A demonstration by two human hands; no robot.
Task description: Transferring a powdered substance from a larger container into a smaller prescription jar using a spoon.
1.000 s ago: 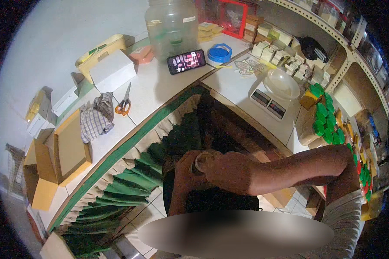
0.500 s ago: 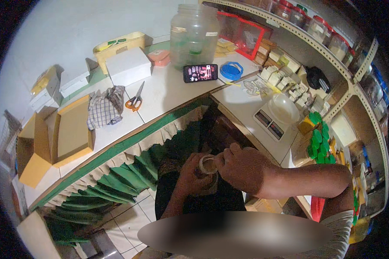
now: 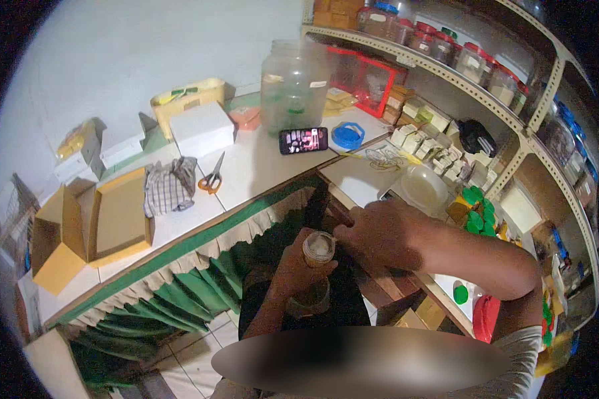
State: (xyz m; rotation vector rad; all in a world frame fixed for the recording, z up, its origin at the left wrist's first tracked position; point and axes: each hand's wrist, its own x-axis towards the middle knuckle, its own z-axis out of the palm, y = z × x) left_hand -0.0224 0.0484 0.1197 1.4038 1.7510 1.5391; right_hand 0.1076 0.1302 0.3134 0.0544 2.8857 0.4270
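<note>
My left hand [image 3: 295, 267] is wrapped round a small clear jar [image 3: 319, 247], its round mouth turned up and something pale showing inside. Below that hand, at my lap, a see-through container [image 3: 309, 298] is partly hidden in shadow. My right hand [image 3: 369, 233] is closed just right of the jar, apart from its rim, with the fingers curled under. What it holds, if anything, cannot be made out. Behind it on the counter are a digital scale [image 3: 389, 195], mostly covered by the hand, and a pale bowl [image 3: 424, 188].
A phone [image 3: 303, 140] leans against a large clear jar [image 3: 293, 86]. Orange-handled scissors [image 3: 211, 178], a checked cloth [image 3: 170, 186] and an open cardboard box [image 3: 116, 216] lie on the left counter. Green-lidded containers [image 3: 476, 216] and small white packets [image 3: 427, 147] crowd the right, under metal shelving [image 3: 419, 61].
My right hand has moved up and away from the jar's mouth, now covering much of the scale. The jar in my left hand sits slightly higher. The view has tilted up, showing more shelf.
</note>
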